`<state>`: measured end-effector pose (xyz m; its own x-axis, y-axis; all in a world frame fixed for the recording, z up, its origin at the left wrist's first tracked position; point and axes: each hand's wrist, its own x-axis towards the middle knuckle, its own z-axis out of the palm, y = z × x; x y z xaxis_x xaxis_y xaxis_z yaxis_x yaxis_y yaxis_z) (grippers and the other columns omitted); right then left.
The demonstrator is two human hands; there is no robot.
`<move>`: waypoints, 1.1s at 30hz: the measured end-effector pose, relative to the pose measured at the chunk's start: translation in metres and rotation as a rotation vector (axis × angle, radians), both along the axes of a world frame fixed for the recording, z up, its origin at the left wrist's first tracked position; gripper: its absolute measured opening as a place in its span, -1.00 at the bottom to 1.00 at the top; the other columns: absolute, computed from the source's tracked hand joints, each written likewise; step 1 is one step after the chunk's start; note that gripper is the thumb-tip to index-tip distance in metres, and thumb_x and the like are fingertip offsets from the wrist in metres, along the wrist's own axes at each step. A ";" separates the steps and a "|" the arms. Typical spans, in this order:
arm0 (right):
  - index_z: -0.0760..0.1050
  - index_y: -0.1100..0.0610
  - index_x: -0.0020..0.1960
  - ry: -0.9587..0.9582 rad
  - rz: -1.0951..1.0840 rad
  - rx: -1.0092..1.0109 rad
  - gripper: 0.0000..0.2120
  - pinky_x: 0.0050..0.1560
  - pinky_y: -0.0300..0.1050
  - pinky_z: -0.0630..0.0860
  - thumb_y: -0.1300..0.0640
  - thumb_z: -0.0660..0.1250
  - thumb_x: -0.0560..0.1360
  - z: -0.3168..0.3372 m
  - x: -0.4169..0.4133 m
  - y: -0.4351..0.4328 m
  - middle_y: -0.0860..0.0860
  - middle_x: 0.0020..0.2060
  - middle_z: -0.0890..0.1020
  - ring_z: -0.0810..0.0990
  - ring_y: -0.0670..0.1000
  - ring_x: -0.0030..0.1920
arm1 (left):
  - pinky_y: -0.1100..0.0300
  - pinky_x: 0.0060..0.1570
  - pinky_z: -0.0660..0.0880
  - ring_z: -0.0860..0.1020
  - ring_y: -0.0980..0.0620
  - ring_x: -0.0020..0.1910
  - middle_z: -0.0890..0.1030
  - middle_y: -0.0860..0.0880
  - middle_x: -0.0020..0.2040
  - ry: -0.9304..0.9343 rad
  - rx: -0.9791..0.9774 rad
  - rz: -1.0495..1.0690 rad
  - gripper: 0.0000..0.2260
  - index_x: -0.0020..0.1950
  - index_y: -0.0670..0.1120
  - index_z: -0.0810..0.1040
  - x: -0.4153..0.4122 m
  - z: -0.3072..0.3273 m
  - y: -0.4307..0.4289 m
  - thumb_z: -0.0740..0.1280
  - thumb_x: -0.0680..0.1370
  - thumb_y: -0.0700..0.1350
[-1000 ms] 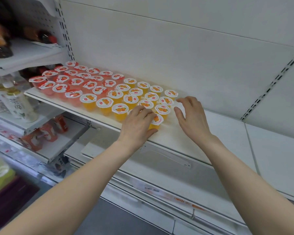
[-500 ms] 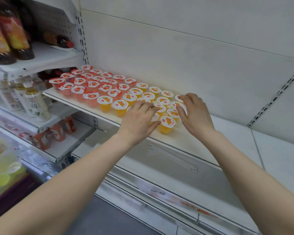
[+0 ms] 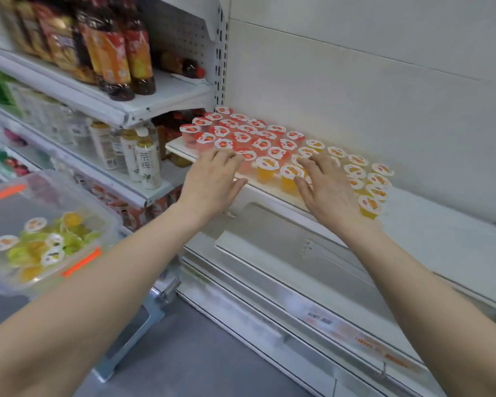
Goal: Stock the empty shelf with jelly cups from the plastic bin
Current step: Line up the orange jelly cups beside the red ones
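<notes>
- head view shows the jelly cups [image 3: 265,151] packed lid-up in tight rows on the left part of the white shelf [image 3: 441,242]: red ones [image 3: 235,133] toward the upright post, orange ones [image 3: 355,169] to their right, a grouping by colour that looks deliberate.
- one orange cup [image 3: 368,206] sits at the right front corner of the block, close to the shelf's front lip; it looks the likeliest to tip off if nudged forward.
- left hand [image 3: 212,181] lies flat at the front edge against the red front row, fingers spread, grip released and holding nothing; i judge it is acting as a fence to square the row.
- right hand [image 3: 330,187] is spread over the orange cups near the front, palm down, also released with nothing clasped; it seems to be pressing the cups together, not picking one up.
- shelf to the right of the block is bare right along to the next upright, so there is plenty of room for more rows; the back wall closes off the rear.
- plastic bin [image 3: 0,282] sits well apart at lower left, still holding green and yellow cups [image 3: 40,247], so stocking looks roughly half done.
- drink bottles [image 3: 143,164] stand on the neighbouring shelf just left of the red cups, leaving little slack on that side.
</notes>
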<state>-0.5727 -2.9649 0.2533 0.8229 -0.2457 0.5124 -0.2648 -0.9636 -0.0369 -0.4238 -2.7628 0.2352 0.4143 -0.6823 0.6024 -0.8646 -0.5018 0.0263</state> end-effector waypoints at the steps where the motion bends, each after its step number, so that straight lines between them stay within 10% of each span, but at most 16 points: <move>1: 0.47 0.17 0.32 0.001 0.022 -0.008 -0.59 0.15 0.13 0.44 -0.04 0.14 0.59 -0.004 0.011 0.016 0.18 0.22 0.51 0.50 0.25 0.18 | -0.05 0.16 0.44 0.51 -0.20 0.12 0.58 -0.17 0.16 -0.010 0.008 0.024 -0.59 0.27 -0.19 0.54 0.009 -0.001 0.019 0.38 0.51 0.01; 17: 0.45 0.23 0.32 0.116 0.457 0.083 -0.59 0.16 0.11 0.44 0.02 0.22 0.56 -0.095 0.163 0.253 0.18 0.20 0.52 0.50 0.23 0.15 | -0.05 0.13 0.42 0.50 -0.23 0.14 0.56 -0.17 0.20 0.283 0.044 0.470 -0.60 0.32 -0.19 0.49 0.085 -0.103 0.293 0.36 0.54 -0.05; 33: 0.45 0.17 0.36 0.620 0.803 0.227 -0.57 0.12 0.10 0.51 0.11 0.34 0.51 -0.233 0.378 0.378 0.15 0.19 0.54 0.54 0.22 0.12 | -0.04 0.08 0.50 0.54 -0.26 0.06 0.63 -0.13 0.09 0.552 0.104 0.752 -0.66 0.22 -0.14 0.60 0.229 -0.182 0.423 0.46 0.45 -0.19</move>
